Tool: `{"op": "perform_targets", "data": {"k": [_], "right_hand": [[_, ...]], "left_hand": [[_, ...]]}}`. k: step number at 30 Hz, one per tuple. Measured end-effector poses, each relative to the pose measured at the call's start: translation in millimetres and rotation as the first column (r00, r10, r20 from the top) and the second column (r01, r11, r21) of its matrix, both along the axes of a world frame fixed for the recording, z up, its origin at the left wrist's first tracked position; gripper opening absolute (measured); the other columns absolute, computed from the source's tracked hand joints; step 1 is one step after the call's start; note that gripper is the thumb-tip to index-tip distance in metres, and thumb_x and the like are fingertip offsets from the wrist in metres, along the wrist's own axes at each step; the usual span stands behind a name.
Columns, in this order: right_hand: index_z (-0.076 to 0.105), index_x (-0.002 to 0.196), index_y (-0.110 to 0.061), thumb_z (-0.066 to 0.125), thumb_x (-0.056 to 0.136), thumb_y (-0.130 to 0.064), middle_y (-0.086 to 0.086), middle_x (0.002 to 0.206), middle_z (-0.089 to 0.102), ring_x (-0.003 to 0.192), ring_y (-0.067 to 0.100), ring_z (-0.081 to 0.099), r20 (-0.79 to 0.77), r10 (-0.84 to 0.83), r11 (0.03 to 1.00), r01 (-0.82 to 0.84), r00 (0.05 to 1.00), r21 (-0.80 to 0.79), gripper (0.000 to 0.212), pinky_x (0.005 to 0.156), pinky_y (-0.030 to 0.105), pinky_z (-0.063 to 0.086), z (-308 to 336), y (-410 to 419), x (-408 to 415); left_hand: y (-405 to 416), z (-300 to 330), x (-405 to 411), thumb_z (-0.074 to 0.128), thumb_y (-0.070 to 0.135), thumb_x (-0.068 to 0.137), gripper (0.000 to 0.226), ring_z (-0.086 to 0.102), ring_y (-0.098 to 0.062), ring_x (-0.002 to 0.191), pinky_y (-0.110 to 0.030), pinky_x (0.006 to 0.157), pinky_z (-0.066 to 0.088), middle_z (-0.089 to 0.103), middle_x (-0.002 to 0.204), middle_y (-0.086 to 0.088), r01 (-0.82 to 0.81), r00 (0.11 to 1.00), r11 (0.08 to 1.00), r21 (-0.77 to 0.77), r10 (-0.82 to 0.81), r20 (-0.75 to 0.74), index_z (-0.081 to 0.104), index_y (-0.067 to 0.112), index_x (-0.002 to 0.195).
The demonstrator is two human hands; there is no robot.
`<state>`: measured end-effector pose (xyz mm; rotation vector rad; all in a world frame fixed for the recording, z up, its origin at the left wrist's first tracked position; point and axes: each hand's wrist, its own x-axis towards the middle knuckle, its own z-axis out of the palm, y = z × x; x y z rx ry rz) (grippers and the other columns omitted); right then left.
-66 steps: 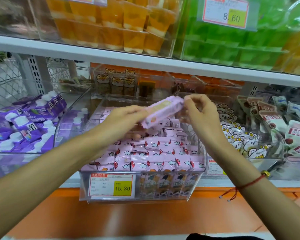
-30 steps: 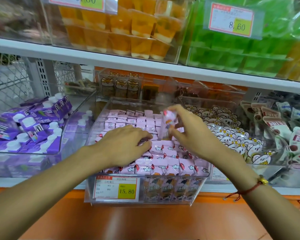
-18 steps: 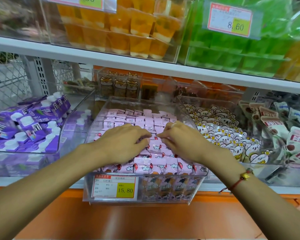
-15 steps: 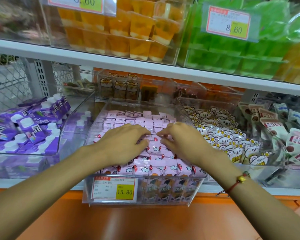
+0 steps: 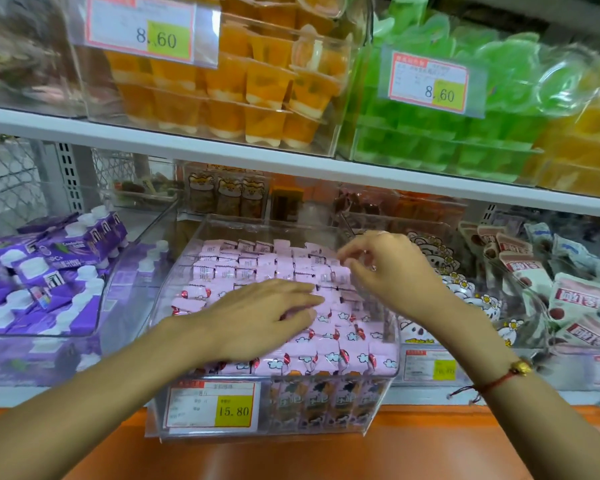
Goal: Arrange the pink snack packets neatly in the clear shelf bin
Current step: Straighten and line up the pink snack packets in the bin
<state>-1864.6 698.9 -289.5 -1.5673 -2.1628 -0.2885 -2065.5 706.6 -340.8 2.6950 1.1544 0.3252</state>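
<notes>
The clear shelf bin (image 5: 378, 403) stands at the middle of the lower shelf, filled with rows of pink snack packets (image 5: 329, 355). My left hand (image 5: 257, 320) lies flat, palm down, on the packets in the bin's middle, fingers spread and pointing right. My right hand (image 5: 388, 271) hovers over the right back rows, fingers curled and apart, fingertips at the top edges of the packets there. Neither hand lifts a packet. The packets under both hands are hidden.
A yellow price label reading 15.80 (image 5: 212, 405) is on the bin's front. A bin of purple pouches (image 5: 49, 271) stands to the left, bins of white and brown packets (image 5: 534, 299) to the right. The shelf above (image 5: 291, 161) carries orange and green jelly cups.
The packet held up between both hands was set into the bin. Both hands then pressed on the rows; now my right hand has lifted and moved right and back.
</notes>
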Motion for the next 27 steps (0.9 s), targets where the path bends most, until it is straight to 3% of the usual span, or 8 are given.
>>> {"op": "perform_targets", "data": {"k": [2, 4, 8, 13, 18, 21, 24, 27], "right_hand": [[0.072, 0.102, -0.026, 0.058, 0.090, -0.020, -0.007, 0.090, 0.066, 0.085, 0.015, 0.058, 0.026, 0.002, 1.000, -0.001, 1.000, -0.032, 0.019, 0.069, 0.024, 0.037, 0.1, 1.9, 2.3], [0.070, 0.107, -0.027, 0.056, 0.092, -0.027, -0.005, 0.096, 0.066, 0.094, 0.016, 0.056, 0.144, 0.049, 0.994, -0.035, 0.988, -0.102, 0.020, 0.071, 0.025, 0.038, -8.3, 5.3, -3.1], [0.065, 0.116, -0.028, 0.051, 0.094, -0.035, -0.001, 0.114, 0.063, 0.112, 0.021, 0.046, 0.364, 0.080, 0.985, -0.019, 0.928, -0.169, 0.028, 0.088, 0.033, 0.038, -17.4, 10.1, -10.8], [0.068, 0.100, -0.029, 0.056, 0.090, -0.033, -0.005, 0.099, 0.066, 0.103, 0.019, 0.048, 0.284, 0.092, 0.990, -0.057, 0.955, -0.131, 0.016, 0.081, 0.030, 0.034, -14.8, 3.3, -7.9], [0.049, 0.109, -0.017, 0.037, 0.099, -0.026, 0.003, 0.102, 0.063, 0.100, 0.026, 0.054, 0.301, 0.098, 0.990, -0.062, 0.949, -0.128, 0.018, 0.086, 0.037, 0.034, -26.2, 0.5, -5.4], [0.048, 0.104, -0.013, 0.039, 0.099, -0.023, 0.007, 0.094, 0.061, 0.089, 0.031, 0.055, 0.161, 0.151, 0.988, -0.142, 0.975, -0.068, 0.014, 0.073, 0.037, 0.032, -28.3, 0.9, -1.9], [0.049, 0.098, -0.014, 0.044, 0.098, -0.020, 0.003, 0.090, 0.057, 0.082, 0.025, 0.054, -0.105, 0.189, 0.982, -0.188, 0.976, 0.016, 0.007, 0.070, 0.039, 0.040, -31.8, -0.5, -2.2], [0.052, 0.095, -0.016, 0.048, 0.097, -0.014, -0.004, 0.084, 0.058, 0.073, 0.012, 0.055, -0.418, 0.193, 0.978, -0.142, 0.888, 0.151, 0.005, 0.063, 0.030, 0.044, -24.3, -3.2, -5.8]], "left_hand": [[0.7, -1.4, 3.9, 0.022, 0.052, 0.099, 0.048, 0.021, -0.006, 0.139, -0.026, 0.110, 0.018, 0.024, 0.154, 0.016, 0.007, 0.998, 1.000, -0.017, -0.008, -0.064, 0.030, 0.040, 0.144], [1.5, -0.3, 4.8, 0.023, 0.050, 0.099, 0.046, 0.023, -0.007, 0.138, -0.027, 0.108, 0.020, 0.026, 0.153, 0.016, 0.001, 0.996, 1.000, -0.008, -0.002, -0.091, 0.031, 0.041, 0.143], [1.0, 4.4, 5.0, 0.024, 0.047, 0.099, 0.044, 0.031, -0.009, 0.132, -0.032, 0.108, 0.028, 0.034, 0.149, 0.014, 0.014, 0.992, 0.999, 0.029, -0.010, -0.128, 0.036, 0.039, 0.141], [-0.2, 2.2, 3.1, 0.018, 0.050, 0.099, 0.042, 0.039, -0.008, 0.118, -0.030, 0.096, 0.035, 0.050, 0.128, 0.014, -0.001, 1.000, 0.998, -0.062, 0.001, -0.005, 0.028, 0.050, 0.140], [-0.4, 1.9, 4.4, 0.018, 0.052, 0.098, 0.042, 0.034, -0.006, 0.126, -0.028, 0.104, 0.029, 0.040, 0.140, 0.019, 0.005, 1.000, 0.997, -0.074, -0.006, -0.022, 0.036, 0.048, 0.137], [-0.9, 0.9, 5.7, 0.018, 0.049, 0.099, 0.042, 0.028, -0.004, 0.128, -0.025, 0.104, 0.025, 0.034, 0.143, 0.020, 0.012, 0.998, 0.998, -0.068, -0.017, -0.061, 0.035, 0.049, 0.138], [-1.0, 0.8, 6.2, 0.018, 0.049, 0.099, 0.042, 0.026, -0.005, 0.131, -0.025, 0.106, 0.024, 0.033, 0.144, 0.018, 0.008, 0.997, 0.998, -0.068, -0.013, -0.073, 0.035, 0.049, 0.138], [-1.9, 1.8, 6.8, 0.018, 0.050, 0.099, 0.042, 0.027, -0.008, 0.131, -0.027, 0.106, 0.024, 0.034, 0.145, 0.018, 0.011, 0.998, 0.997, -0.074, -0.016, -0.064, 0.035, 0.048, 0.138]]}}
